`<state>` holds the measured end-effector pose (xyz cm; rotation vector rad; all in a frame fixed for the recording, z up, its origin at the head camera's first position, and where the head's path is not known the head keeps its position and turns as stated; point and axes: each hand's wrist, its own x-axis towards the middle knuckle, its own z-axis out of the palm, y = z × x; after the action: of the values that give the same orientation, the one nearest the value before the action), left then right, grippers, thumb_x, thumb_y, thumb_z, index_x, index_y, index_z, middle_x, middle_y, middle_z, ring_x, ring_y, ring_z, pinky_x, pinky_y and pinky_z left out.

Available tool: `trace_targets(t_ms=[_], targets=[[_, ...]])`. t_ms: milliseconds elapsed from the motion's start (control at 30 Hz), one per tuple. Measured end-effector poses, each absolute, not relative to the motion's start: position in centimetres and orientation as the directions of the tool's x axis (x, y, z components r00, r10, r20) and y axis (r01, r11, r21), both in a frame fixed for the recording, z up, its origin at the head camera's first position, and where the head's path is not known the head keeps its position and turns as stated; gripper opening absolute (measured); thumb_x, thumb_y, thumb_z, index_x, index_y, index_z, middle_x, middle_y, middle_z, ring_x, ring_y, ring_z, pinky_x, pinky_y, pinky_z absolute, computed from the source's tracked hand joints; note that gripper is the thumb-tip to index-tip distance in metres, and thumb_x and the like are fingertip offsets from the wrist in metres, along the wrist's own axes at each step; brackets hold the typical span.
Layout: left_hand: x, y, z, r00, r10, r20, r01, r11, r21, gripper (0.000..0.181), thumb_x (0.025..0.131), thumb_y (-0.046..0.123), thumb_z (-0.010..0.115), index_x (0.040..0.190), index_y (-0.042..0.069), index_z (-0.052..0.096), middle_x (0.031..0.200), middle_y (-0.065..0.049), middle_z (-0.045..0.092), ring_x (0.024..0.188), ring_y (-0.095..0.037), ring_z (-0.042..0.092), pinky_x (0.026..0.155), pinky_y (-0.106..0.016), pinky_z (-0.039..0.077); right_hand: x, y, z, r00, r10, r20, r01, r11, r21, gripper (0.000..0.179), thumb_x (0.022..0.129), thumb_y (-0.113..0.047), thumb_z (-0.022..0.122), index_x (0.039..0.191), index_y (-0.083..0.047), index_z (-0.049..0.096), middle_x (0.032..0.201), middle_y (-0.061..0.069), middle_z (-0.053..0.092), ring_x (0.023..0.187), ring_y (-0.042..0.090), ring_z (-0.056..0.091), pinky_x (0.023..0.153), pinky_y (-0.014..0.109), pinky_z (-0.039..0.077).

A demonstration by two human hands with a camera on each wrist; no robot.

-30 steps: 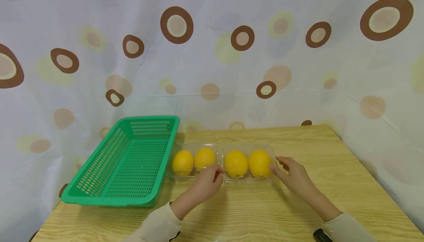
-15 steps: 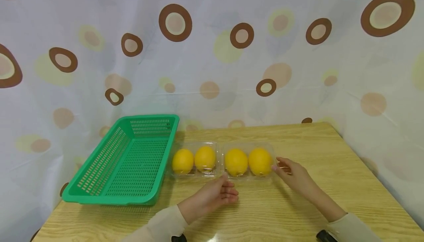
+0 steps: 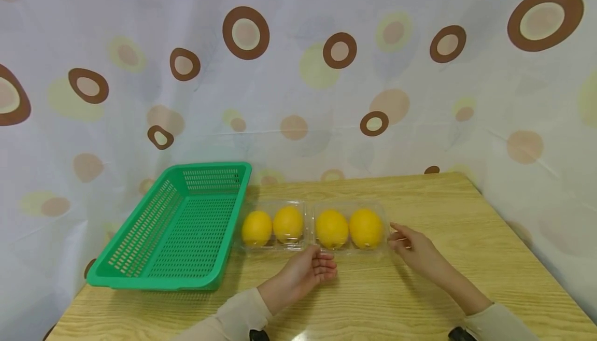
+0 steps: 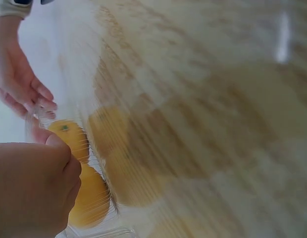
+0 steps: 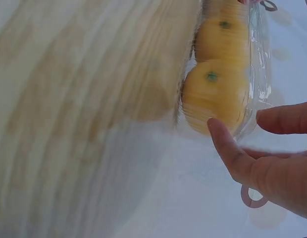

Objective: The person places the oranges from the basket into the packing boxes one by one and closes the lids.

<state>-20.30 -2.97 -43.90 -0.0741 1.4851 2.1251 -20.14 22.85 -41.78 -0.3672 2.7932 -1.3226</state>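
Two clear plastic boxes stand side by side, each with two yellow-orange oranges in it. In the head view my left hand (image 3: 303,273) is at the near left corner of the right box (image 3: 345,251), its thumb at the edge and its fingers loosely bent. At that box's right end, my right hand (image 3: 415,247) has its fingers spread from the thumb. The right wrist view has the fingertips (image 5: 218,129) beside the nearer orange (image 5: 215,94), with a gap to the thumb. Part of the box in the left wrist view is hidden by my left hand (image 4: 34,188).
A green perforated basket (image 3: 154,283) stands left of the left box (image 3: 275,247), close to it. The wooden table (image 3: 364,304) runs back to a patterned curtain (image 3: 298,92).
My left hand has drawn back from the join between the boxes to the right box's near corner, its fingers turning outward. The right hand has eased slightly away from the box's end.
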Motion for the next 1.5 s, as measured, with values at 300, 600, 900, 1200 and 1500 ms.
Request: trace_targets(t_ms=[300, 600, 900, 1200, 1500], targets=[[-20.6, -3.1, -44.0, -0.873, 0.382, -0.305, -0.420, -0.268, 0.867, 0.038, 0.098, 0.020, 0.028, 0.110, -0.011, 0.047, 0.084, -0.005, 0.055, 0.077, -0.014, 0.054, 0.077, -0.026, 0.050, -21.4, 23.2, -41.6, -0.933, -0.284, -0.222, 0.139, 0.284, -0.949, 0.046, 0.095, -0.012, 0.044, 0.125, 0.021, 0.034, 0.097, 0.017, 0.063, 0.083, 0.018, 0.065, 0.076, 0.032, 0.054], [-20.8, -2.7, -44.0, -0.865, 0.400, -0.302, -0.430, -0.283, 0.857, 0.047, 0.100, 0.023, 0.024, 0.122, -0.015, 0.039, 0.087, -0.006, 0.054, 0.080, -0.014, 0.054, 0.082, -0.027, 0.049, -22.1, 23.5, -41.8, -0.929, -0.284, -0.236, 0.176, 0.222, -0.959, 0.048, 0.095, -0.011, 0.045, 0.128, 0.021, 0.030, 0.099, 0.015, 0.063, 0.084, 0.014, 0.064, 0.077, 0.029, 0.053], [-20.9, -2.6, -44.0, -0.868, 0.381, -0.318, -0.438, -0.287, 0.852, 0.044, 0.100, 0.021, 0.023, 0.118, -0.013, 0.044, 0.085, -0.006, 0.054, 0.077, -0.014, 0.054, 0.079, -0.026, 0.050, -22.4, 23.8, -42.0, -0.922, -0.310, -0.232, 0.177, 0.194, -0.965, 0.052, 0.095, -0.013, 0.047, 0.130, 0.021, 0.029, 0.095, 0.006, 0.065, 0.084, 0.013, 0.065, 0.078, 0.027, 0.053], [-20.8, -2.5, -43.8, -0.876, 0.354, -0.327, -0.432, -0.276, 0.859, 0.043, 0.101, 0.021, 0.024, 0.114, -0.012, 0.049, 0.080, -0.005, 0.056, 0.075, -0.014, 0.056, 0.081, -0.029, 0.051, -22.5, 23.7, -41.9, -0.929, -0.282, -0.241, 0.192, 0.189, -0.963, 0.053, 0.093, -0.014, 0.049, 0.129, 0.020, 0.029, 0.095, 0.009, 0.065, 0.084, 0.014, 0.065, 0.078, 0.028, 0.053], [-20.7, -2.5, -43.8, -0.877, 0.349, -0.331, -0.434, -0.277, 0.857, 0.046, 0.101, 0.023, 0.022, 0.116, -0.014, 0.046, 0.079, -0.005, 0.056, 0.075, -0.013, 0.057, 0.081, -0.030, 0.051, -22.5, 23.5, -42.2, -0.942, -0.255, -0.219, 0.174, 0.187, -0.967, 0.053, 0.093, -0.014, 0.050, 0.129, 0.019, 0.029, 0.096, 0.012, 0.064, 0.085, 0.015, 0.065, 0.077, 0.027, 0.053]])
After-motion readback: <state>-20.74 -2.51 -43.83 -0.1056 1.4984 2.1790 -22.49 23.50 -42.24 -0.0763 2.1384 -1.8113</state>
